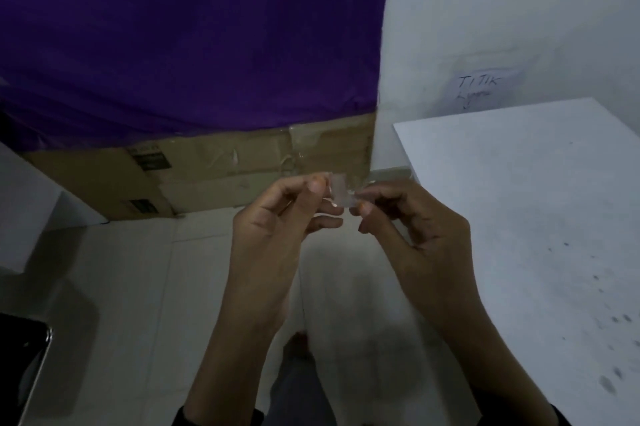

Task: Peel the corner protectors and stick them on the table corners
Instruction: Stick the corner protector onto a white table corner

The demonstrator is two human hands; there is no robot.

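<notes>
A small clear plastic corner protector [340, 190] is held up in front of me between both hands. My left hand [277, 218] pinches its left side with thumb and forefinger. My right hand [415, 221] pinches its right end, fingers curled. The white table [536, 218] lies to the right, its near-left corner [396, 126] just above and right of the hands. Whether any backing is peeled off is too blurred to tell.
A purple cloth [190, 38] hangs over a cardboard box [225, 169] straight ahead. A white wall with a handwritten note [479, 88] stands behind the table. White surface at far left [24, 204]; dark object at bottom left [20, 356]. My foot [299, 344] on the pale tiled floor.
</notes>
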